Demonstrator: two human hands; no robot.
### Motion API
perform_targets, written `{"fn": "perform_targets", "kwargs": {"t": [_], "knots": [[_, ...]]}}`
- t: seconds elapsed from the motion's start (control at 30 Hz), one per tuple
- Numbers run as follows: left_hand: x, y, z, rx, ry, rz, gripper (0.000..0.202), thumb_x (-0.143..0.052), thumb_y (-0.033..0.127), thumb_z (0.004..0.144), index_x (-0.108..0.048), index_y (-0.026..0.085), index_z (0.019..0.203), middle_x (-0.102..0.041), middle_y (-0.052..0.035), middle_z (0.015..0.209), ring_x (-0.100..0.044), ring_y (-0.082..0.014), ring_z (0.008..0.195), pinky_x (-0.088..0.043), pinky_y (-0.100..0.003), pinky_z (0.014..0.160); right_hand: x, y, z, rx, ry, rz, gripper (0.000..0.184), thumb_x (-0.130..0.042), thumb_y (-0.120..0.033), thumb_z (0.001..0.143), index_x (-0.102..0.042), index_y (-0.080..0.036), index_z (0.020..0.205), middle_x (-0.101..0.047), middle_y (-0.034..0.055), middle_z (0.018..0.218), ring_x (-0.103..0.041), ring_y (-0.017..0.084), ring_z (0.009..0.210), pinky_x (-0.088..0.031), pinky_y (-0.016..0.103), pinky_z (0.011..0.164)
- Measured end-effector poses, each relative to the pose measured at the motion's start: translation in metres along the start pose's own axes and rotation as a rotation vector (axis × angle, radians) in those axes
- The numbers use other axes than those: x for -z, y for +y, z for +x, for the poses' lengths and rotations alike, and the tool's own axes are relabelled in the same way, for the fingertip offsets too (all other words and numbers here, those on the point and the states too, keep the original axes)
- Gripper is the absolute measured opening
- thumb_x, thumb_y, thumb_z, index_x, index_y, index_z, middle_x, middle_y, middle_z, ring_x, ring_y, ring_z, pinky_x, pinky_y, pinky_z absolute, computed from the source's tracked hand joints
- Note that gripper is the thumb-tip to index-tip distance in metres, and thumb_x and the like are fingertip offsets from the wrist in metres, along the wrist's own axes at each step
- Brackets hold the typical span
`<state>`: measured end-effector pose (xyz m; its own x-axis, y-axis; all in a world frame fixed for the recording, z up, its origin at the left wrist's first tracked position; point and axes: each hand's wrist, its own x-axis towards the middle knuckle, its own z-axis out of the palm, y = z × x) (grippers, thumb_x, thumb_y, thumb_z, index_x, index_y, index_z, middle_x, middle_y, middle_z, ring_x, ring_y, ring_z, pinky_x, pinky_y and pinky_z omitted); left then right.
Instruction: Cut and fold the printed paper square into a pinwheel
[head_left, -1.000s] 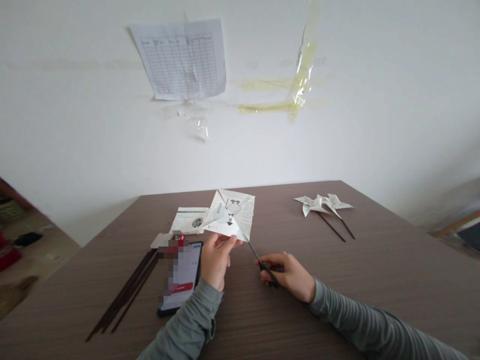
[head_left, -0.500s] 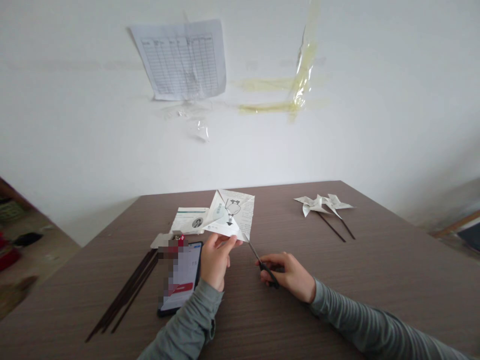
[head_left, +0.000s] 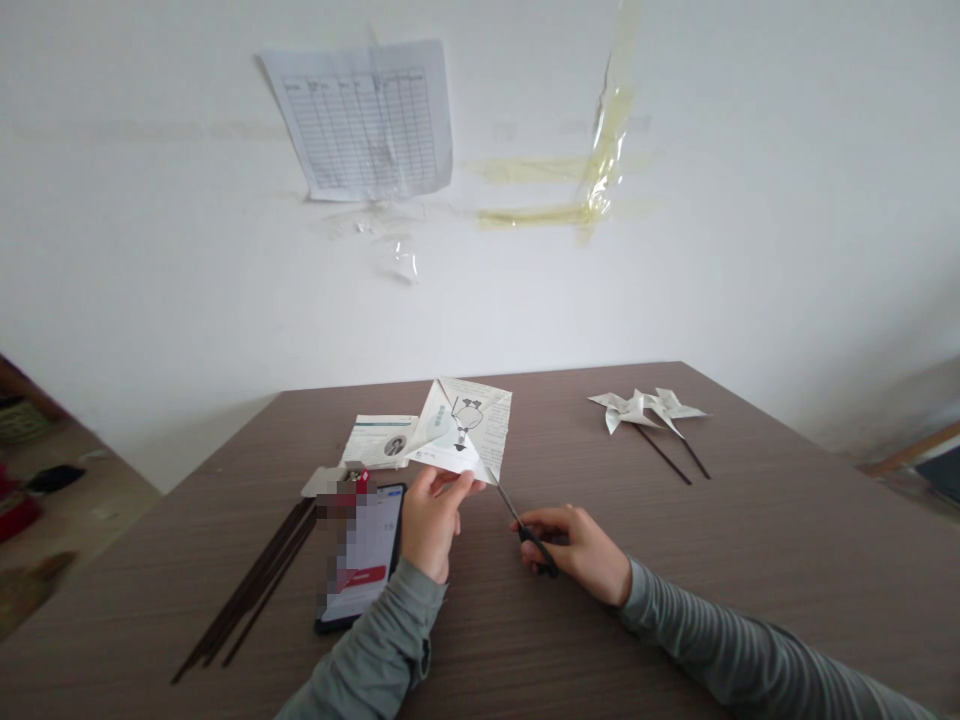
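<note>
My left hand [head_left: 436,522] pinches the lower edge of a printed square sheet of paper [head_left: 472,425], holding it above the table. The sheet bears a small line drawing, and slits run in from its corners. My right hand [head_left: 574,548] has its fingers in the black handles of a pair of scissors [head_left: 531,540]. The blades reach up to the paper's lower right corner, and their tips are at or behind the sheet; how far they are apart I cannot tell.
Two paper pinwheels [head_left: 637,408] on dark sticks lie at the back right. To the left are a smartphone [head_left: 367,560], several dark sticks [head_left: 251,580], a small red-and-white item [head_left: 356,478] and more printed paper [head_left: 375,440]. Behind the table [head_left: 750,560] stands a wall with a taped sheet [head_left: 367,120].
The paper's right side has shifted very slightly to the right. Both hands and the scissors stay practically where they were.
</note>
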<state>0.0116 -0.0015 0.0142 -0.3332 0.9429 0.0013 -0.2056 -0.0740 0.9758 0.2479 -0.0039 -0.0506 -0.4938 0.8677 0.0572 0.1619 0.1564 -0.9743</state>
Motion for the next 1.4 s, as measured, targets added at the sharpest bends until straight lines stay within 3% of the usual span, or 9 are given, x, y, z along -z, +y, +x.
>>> {"fn": "perform_targets", "kwargs": {"t": [0.3,1.13,1.4], "knots": [[0.0022,-0.0013,0.0015,-0.017,-0.014,0.019,0.039,-0.109,0.038,0.068,-0.081,0.022,0.091,-0.095,-0.0093,0.090,-0.098,-0.0328,0.080,-0.029,-0.016,0.039,0.0005,-0.0010,0.0004,-0.007,0.005,-0.008,0.074,-0.096,-0.086,0.098,-0.100,-0.019,0.128,-0.095,0.0103,0.092,-0.083,0.029,0.079,-0.072,0.045,0.084],[0.0044,-0.0041,0.0032,-0.014,-0.027,0.017,0.046,-0.109,0.041,0.065,-0.082,0.021,0.097,-0.097,-0.0130,0.097,-0.101,-0.0377,0.090,-0.031,-0.016,0.039,-0.0009,-0.0097,-0.0011,-0.010,0.042,-0.060,0.053,-0.095,-0.068,0.100,-0.100,-0.019,0.120,-0.091,0.0078,0.084,-0.079,0.027,0.075,-0.070,0.044,0.083],[0.0080,-0.0074,0.0060,-0.011,-0.026,0.008,0.042,-0.108,0.035,0.066,-0.085,0.020,0.098,-0.096,-0.0116,0.093,-0.101,-0.0365,0.089,-0.032,-0.016,0.039,-0.0011,-0.0079,-0.0015,-0.023,0.017,-0.037,0.060,-0.097,-0.073,0.100,-0.100,-0.019,0.125,-0.092,0.0085,0.089,-0.083,0.028,0.079,-0.073,0.044,0.084]]}}
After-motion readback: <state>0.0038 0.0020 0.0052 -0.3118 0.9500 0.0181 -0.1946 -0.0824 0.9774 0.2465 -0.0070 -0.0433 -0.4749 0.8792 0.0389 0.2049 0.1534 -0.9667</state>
